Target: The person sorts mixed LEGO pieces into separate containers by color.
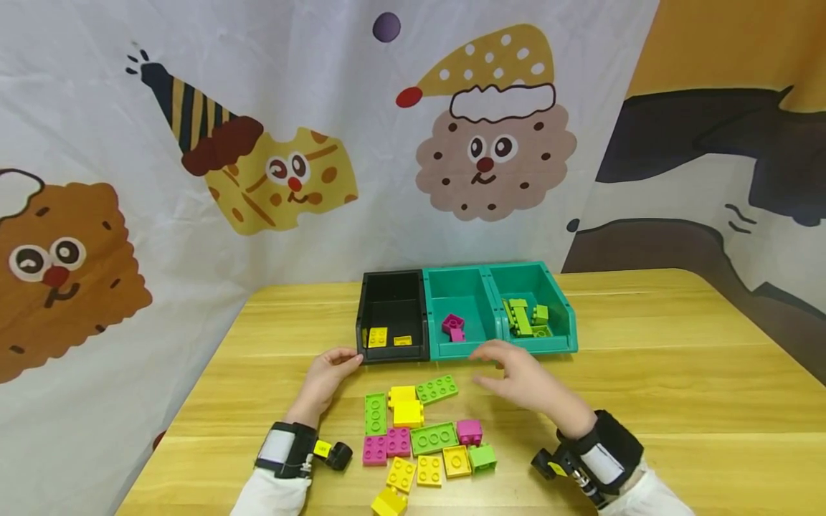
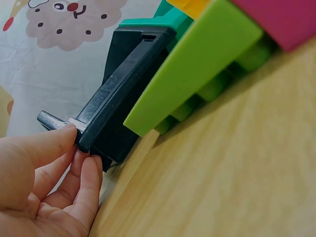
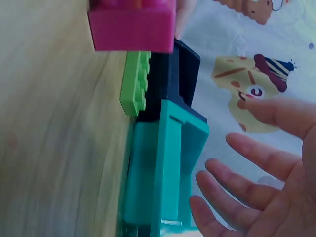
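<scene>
At the near left corner of the black bin point(image 1: 395, 355), my left hand point(image 1: 328, 378) pinches the rim; the left wrist view shows the thumb on top of the bin's edge point(image 2: 111, 94) and the fingers below. My right hand point(image 1: 521, 376) hovers just in front of the teal bins, fingers spread and holding nothing, as the right wrist view also shows. Yellow bricks point(image 1: 377, 337) lie in the black bin, magenta bricks point(image 1: 454, 324) in the middle teal bin point(image 1: 459, 351), and several lime green bricks point(image 1: 521, 319) in the right teal bin point(image 1: 548, 344).
Between the forearms, loose toy bricks lie on the wooden table point(image 1: 677, 373): green ones point(image 1: 437, 388), yellow ones point(image 1: 409, 413) and magenta ones point(image 1: 374, 450). A cloth with cartoon prints point(image 1: 387, 236) hangs behind the bins.
</scene>
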A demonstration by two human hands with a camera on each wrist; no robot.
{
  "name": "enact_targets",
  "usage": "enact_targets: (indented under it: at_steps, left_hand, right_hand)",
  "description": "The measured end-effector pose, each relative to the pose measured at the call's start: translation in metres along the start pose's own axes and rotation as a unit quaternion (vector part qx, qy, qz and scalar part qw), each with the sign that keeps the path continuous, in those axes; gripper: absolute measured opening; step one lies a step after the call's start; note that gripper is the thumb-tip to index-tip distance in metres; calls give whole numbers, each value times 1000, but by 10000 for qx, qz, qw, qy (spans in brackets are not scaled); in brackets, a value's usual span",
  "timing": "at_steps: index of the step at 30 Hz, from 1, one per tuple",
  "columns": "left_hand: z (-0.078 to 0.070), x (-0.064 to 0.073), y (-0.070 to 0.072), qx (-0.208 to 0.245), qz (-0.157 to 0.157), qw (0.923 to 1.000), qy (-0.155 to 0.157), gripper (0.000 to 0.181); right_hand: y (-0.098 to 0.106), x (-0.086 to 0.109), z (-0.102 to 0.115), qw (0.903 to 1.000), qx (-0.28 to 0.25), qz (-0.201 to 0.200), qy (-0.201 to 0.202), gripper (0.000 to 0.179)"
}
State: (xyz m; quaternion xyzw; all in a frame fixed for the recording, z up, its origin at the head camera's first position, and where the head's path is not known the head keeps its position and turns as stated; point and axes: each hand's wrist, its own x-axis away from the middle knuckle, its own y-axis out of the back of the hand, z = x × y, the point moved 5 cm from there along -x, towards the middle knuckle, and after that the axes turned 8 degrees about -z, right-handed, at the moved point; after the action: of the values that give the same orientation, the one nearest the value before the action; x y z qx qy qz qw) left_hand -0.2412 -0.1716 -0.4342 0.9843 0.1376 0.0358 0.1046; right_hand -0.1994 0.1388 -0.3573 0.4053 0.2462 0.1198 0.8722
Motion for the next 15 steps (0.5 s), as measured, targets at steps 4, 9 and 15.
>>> enact_targets:
  at_steps: [4, 9, 15]
  left_hand:
    - [2, 0, 0, -13, -12, 10000, -4, 23]
    - [2, 0, 0, 6, -46, 10000, 28, 22]
    - [1, -1, 0, 64, -39, 10000, 54, 22]
  right_hand:
    - [-9, 3, 7, 9984, 186, 526, 110, 43]
    - [-19, 8, 13, 9918, 343, 1229, 120, 55]
    - [-28, 11, 17, 9871, 340, 1531, 315, 51]
